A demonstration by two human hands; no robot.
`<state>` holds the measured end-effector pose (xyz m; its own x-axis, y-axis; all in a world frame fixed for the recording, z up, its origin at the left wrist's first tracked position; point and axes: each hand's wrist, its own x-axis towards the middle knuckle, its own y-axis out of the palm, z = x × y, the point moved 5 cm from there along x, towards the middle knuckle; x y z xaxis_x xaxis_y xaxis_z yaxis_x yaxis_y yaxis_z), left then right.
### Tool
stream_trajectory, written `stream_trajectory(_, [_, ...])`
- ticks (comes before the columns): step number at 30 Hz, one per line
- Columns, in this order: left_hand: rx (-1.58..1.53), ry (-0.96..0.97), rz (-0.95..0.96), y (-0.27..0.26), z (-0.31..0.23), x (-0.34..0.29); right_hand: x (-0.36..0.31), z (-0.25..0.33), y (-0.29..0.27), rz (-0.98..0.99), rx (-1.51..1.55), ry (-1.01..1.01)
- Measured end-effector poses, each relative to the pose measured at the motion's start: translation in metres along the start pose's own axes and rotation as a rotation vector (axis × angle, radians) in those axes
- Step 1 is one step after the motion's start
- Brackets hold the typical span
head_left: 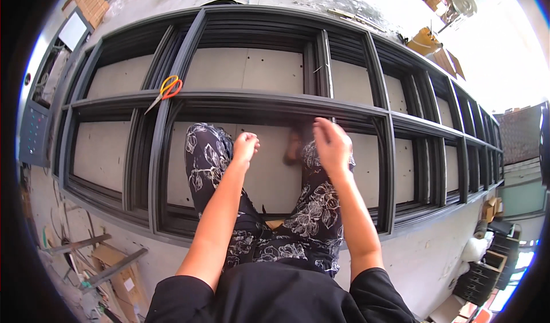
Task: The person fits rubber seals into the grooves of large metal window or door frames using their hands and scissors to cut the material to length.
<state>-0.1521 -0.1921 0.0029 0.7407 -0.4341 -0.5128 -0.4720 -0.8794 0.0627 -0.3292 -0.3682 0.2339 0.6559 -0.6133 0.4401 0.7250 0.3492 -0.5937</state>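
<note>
I sit inside a stack of dark grey metal frames (298, 99) with crossbars, my legs in one of its openings. My left hand (246, 147) is above my left knee, its fingers curled together; whether anything small is pinched in them is hidden. My right hand (332, 144) hovers over my right knee, close to the long middle bar, with its fingers stretched forward and no object visible in it. Scissors (165, 90) with orange and yellow handles lie on a crossing of the bars to the left, apart from both hands.
A control cabinet with buttons (35, 129) stands at the left. Metal bars (114, 268) and cardboard (127, 283) lie at the lower left. Black drawers (478, 283) are at the lower right. More cardboard boxes (427, 41) and a round fan (464, 2) stand at the back right.
</note>
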Motion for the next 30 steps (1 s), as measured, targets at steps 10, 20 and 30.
stream_trajectory(10, [-0.236, -0.111, -0.07, -0.008, 0.004, 0.006, 0.044, -0.139, -0.102, 0.104, 0.114, 0.536])
stream_trajectory(20, [-0.07, -0.058, 0.013, 0.018, 0.012, 0.011, -0.04, -0.027, -0.058, 1.217, 0.171, 0.663])
stream_trajectory(30, [0.649, 0.429, 0.112, 0.132, -0.045, 0.007, -0.05, -0.086, -0.035, 1.261, 0.425, 0.628])
